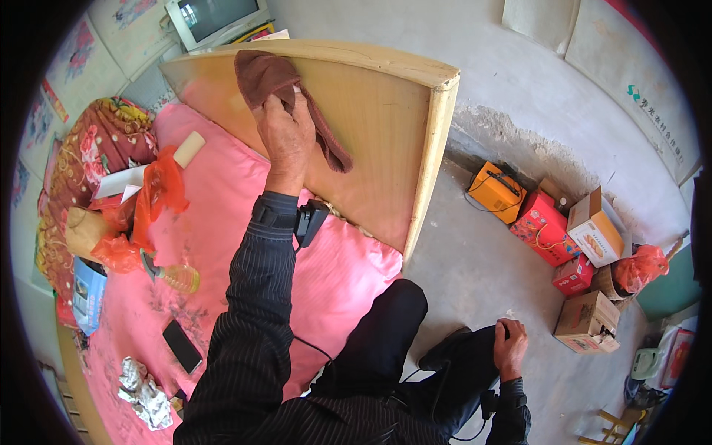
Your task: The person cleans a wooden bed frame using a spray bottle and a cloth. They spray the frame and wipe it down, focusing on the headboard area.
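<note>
A brown cloth point(264, 78) is bunched in my left hand point(286, 130). One part of it lies against the upper wooden bed board point(372, 128), and a folded tail hangs down beside my wrist. My left arm reaches across a pink satin bed cover point(222, 222), which meets the foot of the board. Down on the right, my right hand point(510, 345) rests at my knee, fingers curled, with nothing visible in it. Both wrists wear black strapped devices, and thin black cables run near my lap.
On the bed lie a black phone point(182, 346), crumpled foil point(146, 395), a spray bottle point(178, 277), a red plastic bag point(164, 183) and a floral quilt point(89, 150). An orange machine point(497, 192) and several boxes point(595, 228) line the wall. A television point(214, 19) stands behind the board.
</note>
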Motion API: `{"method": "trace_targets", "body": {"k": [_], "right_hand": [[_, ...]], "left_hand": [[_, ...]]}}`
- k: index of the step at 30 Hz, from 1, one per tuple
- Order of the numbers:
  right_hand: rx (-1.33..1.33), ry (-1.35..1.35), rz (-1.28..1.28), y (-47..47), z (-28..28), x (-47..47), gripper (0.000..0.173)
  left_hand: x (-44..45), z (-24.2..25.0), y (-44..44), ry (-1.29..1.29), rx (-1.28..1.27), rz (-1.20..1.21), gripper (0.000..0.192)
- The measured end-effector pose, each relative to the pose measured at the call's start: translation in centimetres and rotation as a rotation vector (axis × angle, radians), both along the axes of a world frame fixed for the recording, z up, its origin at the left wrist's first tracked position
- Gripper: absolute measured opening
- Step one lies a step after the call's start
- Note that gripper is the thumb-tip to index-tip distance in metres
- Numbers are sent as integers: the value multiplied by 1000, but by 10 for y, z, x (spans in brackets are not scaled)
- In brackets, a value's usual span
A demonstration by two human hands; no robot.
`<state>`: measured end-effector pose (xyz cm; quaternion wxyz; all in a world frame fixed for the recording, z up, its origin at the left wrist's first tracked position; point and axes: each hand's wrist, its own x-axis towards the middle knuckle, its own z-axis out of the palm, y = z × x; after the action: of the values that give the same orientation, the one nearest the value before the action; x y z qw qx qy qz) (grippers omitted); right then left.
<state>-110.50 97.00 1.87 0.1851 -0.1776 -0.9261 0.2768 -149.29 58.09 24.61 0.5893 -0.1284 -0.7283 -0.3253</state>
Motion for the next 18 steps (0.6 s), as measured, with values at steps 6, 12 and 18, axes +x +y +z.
{"method": "trace_targets", "body": {"k": [6, 12, 18], "right_hand": [[3, 1, 10, 1, -1, -3, 13], [-4, -7, 4, -1, -1, -2, 13], [3, 11, -7, 1, -1, 3, 14]], "left_hand": [[51, -7, 39, -192, -43, -36, 29], [99, -21, 85, 145, -309, -378, 41], [58, 1, 58, 200, -273, -327, 36]]}}
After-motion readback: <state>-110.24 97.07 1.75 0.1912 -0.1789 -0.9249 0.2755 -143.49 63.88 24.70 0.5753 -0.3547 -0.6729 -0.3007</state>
